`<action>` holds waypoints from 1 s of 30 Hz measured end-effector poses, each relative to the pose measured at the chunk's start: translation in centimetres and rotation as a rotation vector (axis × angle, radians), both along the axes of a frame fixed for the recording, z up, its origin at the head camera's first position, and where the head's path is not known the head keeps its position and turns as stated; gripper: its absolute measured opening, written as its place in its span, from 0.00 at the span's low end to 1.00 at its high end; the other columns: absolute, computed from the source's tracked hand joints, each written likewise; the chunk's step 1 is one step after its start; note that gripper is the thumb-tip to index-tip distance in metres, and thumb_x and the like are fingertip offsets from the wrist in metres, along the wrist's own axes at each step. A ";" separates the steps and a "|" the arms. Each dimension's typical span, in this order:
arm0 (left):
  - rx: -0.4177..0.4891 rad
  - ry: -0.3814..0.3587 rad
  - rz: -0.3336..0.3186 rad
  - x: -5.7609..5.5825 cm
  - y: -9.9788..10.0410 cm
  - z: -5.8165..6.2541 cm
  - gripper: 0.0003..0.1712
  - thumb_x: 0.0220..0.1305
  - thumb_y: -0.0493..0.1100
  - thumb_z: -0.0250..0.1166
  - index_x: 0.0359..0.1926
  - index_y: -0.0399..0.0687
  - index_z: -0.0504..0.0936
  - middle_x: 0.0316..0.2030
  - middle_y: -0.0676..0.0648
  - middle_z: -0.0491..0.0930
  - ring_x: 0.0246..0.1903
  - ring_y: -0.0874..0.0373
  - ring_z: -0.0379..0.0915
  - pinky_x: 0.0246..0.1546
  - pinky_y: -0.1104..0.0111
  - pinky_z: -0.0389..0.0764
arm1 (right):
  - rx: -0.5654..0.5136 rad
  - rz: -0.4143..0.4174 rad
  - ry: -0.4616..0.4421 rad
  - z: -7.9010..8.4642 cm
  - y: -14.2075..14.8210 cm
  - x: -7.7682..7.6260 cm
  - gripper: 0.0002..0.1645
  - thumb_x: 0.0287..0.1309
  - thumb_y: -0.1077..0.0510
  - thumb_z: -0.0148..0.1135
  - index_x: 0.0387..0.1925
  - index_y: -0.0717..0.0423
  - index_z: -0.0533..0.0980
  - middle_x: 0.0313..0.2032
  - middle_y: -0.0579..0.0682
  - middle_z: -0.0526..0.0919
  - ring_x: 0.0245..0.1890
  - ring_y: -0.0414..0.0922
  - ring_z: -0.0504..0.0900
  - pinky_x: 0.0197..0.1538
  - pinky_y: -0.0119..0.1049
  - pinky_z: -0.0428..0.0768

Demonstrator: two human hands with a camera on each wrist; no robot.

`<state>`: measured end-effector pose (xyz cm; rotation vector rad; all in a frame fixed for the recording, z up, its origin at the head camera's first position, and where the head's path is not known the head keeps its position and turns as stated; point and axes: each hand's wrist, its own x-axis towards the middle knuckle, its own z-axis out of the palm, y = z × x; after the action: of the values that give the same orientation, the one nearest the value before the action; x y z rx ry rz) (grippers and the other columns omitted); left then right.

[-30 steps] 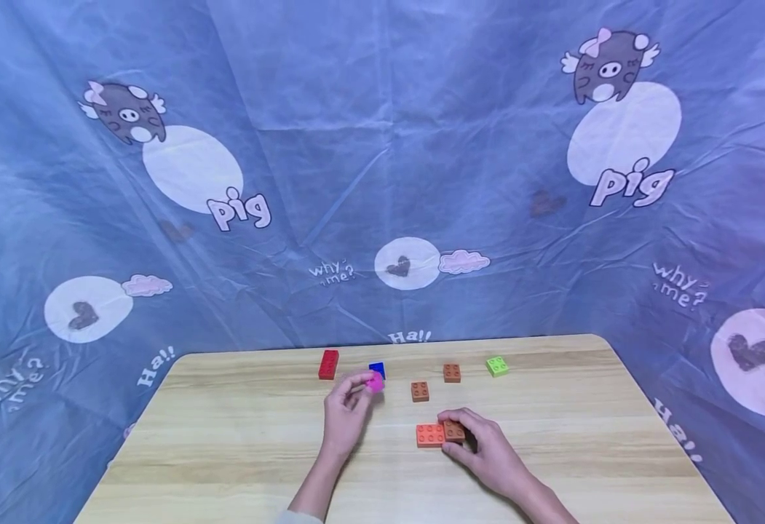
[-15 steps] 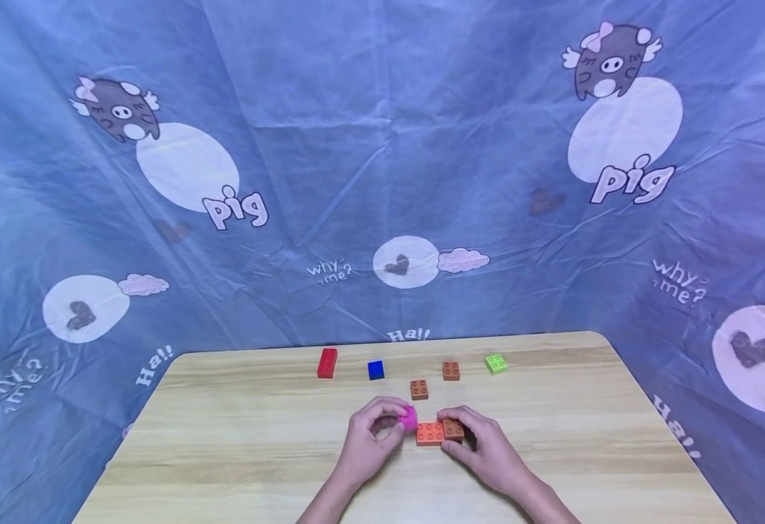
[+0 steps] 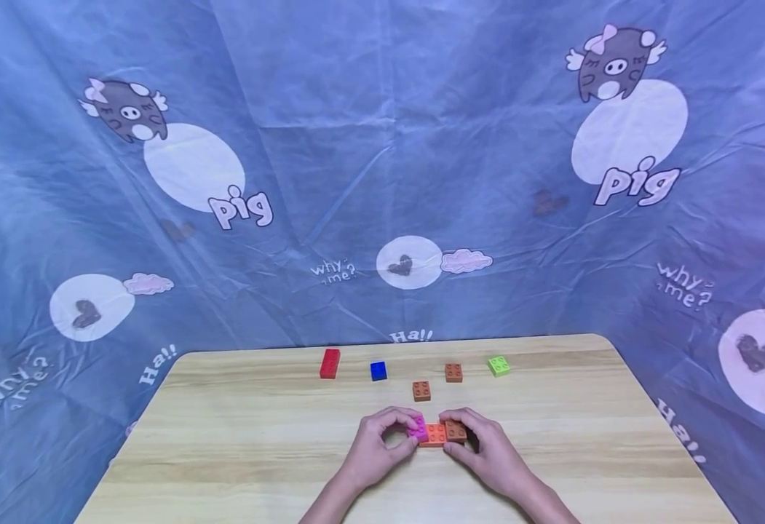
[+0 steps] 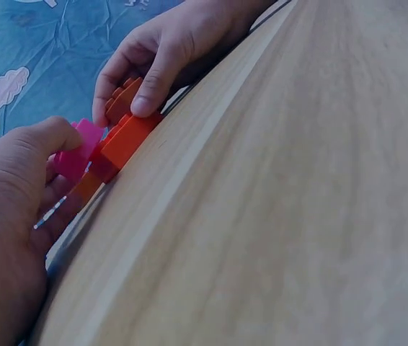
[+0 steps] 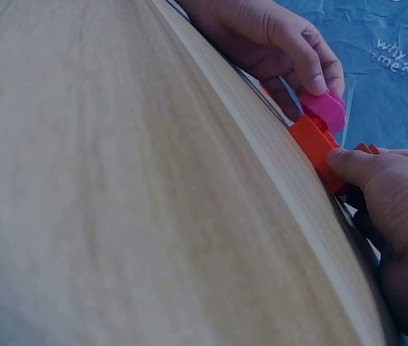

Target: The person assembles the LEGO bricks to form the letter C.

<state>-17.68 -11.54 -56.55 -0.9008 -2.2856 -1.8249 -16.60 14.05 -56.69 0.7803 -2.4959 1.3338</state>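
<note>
Near the middle of the table, my left hand [image 3: 377, 445] pinches a pink toy building brick [image 3: 418, 428] between thumb and fingers. That pink brick [image 5: 324, 110] looks tilted in the right wrist view, over the left end of a longer orange brick [image 3: 434, 434]; whether it is pressed down on the studs I cannot tell. On the orange brick's right end sits a brown brick [image 3: 456, 431], which my right hand [image 3: 490, 451] grips with thumb and fingers. In the left wrist view the right thumb also lies against the orange brick [image 4: 128, 140]. The fingers partly cover both smaller bricks.
Farther back on the wooden table [image 3: 225, 437] lie a red brick [image 3: 330, 364], a blue brick [image 3: 378, 371], a brown brick [image 3: 421, 391], another brown brick [image 3: 453, 372] and a lime green brick [image 3: 498, 365]. A patterned blue cloth [image 3: 330, 182] hangs behind the table.
My left hand has carried the pink brick from beside the blue brick, rightward and nearer, onto the orange brick's left end. The right hand has stayed on the brown brick.
</note>
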 end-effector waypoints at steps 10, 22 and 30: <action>-0.084 0.062 -0.009 0.0 0.2 0.3 0.19 0.63 0.32 0.75 0.55 0.47 0.86 0.53 0.47 0.87 0.54 0.54 0.84 0.60 0.64 0.84 | 0.008 -0.004 -0.052 0.2 0.1 -0.1 0.29 0.55 0.61 0.80 0.59 0.51 0.81 0.53 0.38 0.87 0.52 0.39 0.85 0.56 0.38 0.86; -0.129 -0.021 0.015 0.1 0.4 -0.1 0.16 0.69 0.44 0.72 0.55 0.46 0.87 0.54 0.49 0.89 0.55 0.58 0.85 0.60 0.65 0.84 | -0.009 0.011 -0.018 0.1 0.1 0.0 0.29 0.55 0.61 0.80 0.58 0.52 0.81 0.52 0.41 0.87 0.51 0.39 0.86 0.56 0.36 0.86; -0.142 0.021 0.023 0.1 0.5 -0.1 0.13 0.68 0.41 0.73 0.52 0.51 0.88 0.54 0.49 0.89 0.57 0.56 0.84 0.62 0.65 0.82 | -0.015 0.020 -0.003 -0.1 0.1 0.0 0.27 0.57 0.60 0.79 0.58 0.52 0.81 0.52 0.42 0.87 0.51 0.39 0.86 0.56 0.35 0.86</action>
<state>-17.56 -11.04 -56.65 -0.9041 -2.4277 -1.6536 -16.58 14.11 -56.76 0.8027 -2.4841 1.3592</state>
